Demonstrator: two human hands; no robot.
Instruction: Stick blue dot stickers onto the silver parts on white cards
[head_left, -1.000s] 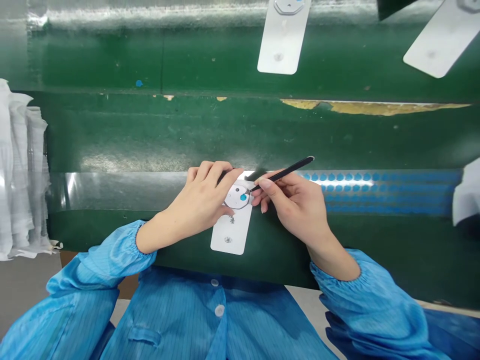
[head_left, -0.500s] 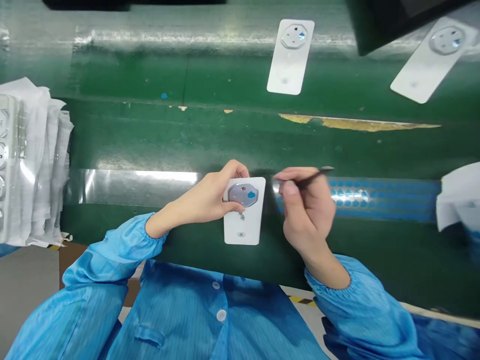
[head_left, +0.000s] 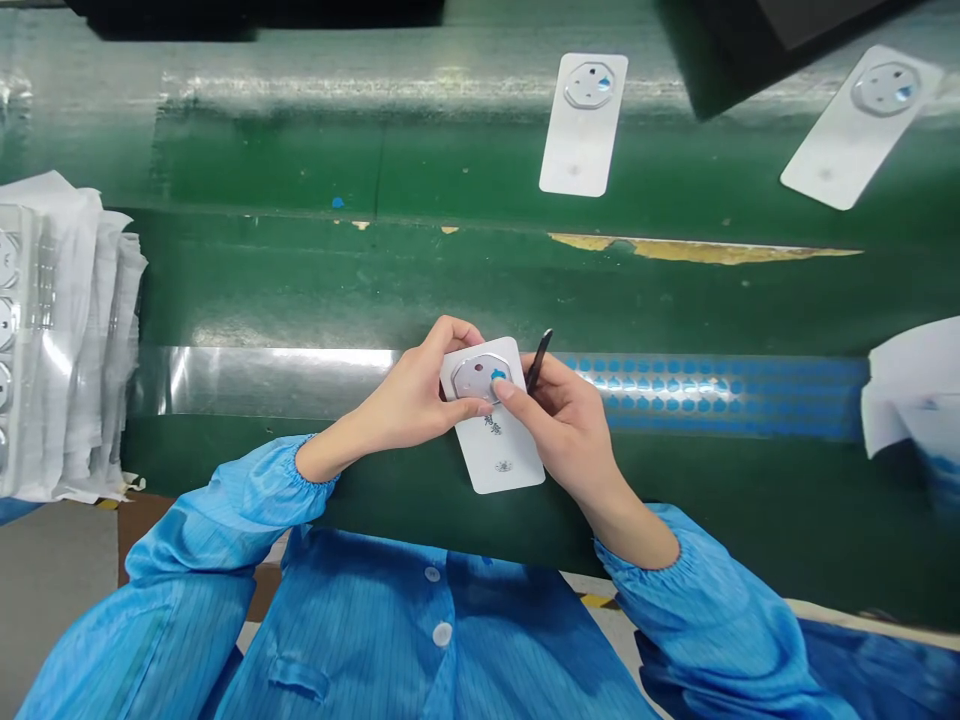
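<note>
A white rectangular panel with rounded corners (head_left: 506, 460) is tilted between my hands, a silver octagonal plate (head_left: 472, 375) at its upper end. My left hand (head_left: 420, 390) grips the panel's left side, thumb across its face below the plate. On the plate sits a small blue sticker (head_left: 499, 375), and the thumb of my right hand (head_left: 566, 420) presses at its edge. Tucked in the fingers of that same hand is a slim black tool like tweezers (head_left: 538, 362), pointing up; its exact kind is hard to make out.
A clear strip with rows of blue stickers (head_left: 660, 385) lies to the right. Two similar white panels (head_left: 577, 150) (head_left: 832, 165) rest farther back. Stacked trays with white sheets (head_left: 90, 340) stand at left, crumpled white paper (head_left: 907, 380) at right. Dark objects (head_left: 795, 40) edge the top.
My right hand has moved left onto the panel, its thumb now by the blue sticker. The black tool has swung upright, and the panel has turned so its lower end points right.
</note>
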